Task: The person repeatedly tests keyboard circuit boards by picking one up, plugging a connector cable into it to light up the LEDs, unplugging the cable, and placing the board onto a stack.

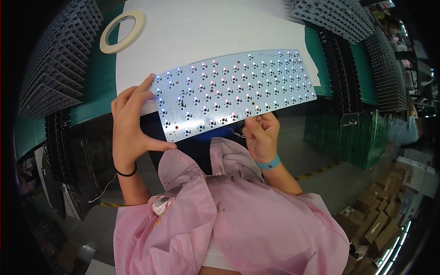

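Observation:
A white keyboard circuit board (238, 87) with rows of small lit LEDs, mostly blue, red and greenish, is held up in front of me, slightly tilted. My left hand (130, 119) grips its left end, fingers at the upper corner and thumb at the lower corner. My right hand (263, 137) pinches the bottom edge right of the middle, thumb on the front face. The fingers behind the board are partly hidden.
A roll of masking tape (122, 32) lies on white paper (197, 27) over a green-topped table. Stacked circuit boards (57, 59) stand at left, more boards (337, 18) at right. Black racks (339, 68) flank the table. A green crate (366, 142) and cardboard boxes (376, 215) are on the right.

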`<action>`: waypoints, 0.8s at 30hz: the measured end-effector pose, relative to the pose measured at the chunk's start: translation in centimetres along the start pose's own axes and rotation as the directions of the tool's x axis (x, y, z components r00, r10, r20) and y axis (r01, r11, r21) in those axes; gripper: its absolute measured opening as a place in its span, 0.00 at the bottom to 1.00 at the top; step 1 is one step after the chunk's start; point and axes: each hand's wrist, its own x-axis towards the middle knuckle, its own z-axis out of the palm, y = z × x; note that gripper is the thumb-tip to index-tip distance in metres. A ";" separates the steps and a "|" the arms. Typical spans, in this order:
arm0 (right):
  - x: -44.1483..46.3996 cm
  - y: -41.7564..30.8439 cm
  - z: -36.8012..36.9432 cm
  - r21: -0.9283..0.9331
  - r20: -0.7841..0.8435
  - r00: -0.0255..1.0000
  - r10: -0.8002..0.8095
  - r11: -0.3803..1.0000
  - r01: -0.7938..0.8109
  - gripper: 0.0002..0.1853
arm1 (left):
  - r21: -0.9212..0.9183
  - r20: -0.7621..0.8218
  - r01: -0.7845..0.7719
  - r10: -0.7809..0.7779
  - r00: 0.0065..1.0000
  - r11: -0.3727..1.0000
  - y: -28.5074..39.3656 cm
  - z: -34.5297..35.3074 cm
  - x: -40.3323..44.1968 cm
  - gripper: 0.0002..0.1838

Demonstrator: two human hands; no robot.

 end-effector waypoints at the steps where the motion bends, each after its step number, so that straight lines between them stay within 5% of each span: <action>1: 0.0 0.0 0.0 -0.001 0.000 1.000 -0.001 1.000 0.001 0.08 | -0.001 -0.001 0.000 0.000 1.000 1.000 0.0 0.0 0.0 0.48; 24: -0.5 -0.2 0.6 -0.051 -0.011 1.000 0.014 0.999 -0.015 0.09 | -0.007 -0.026 -0.074 0.073 0.997 0.997 -0.6 0.3 0.1 0.44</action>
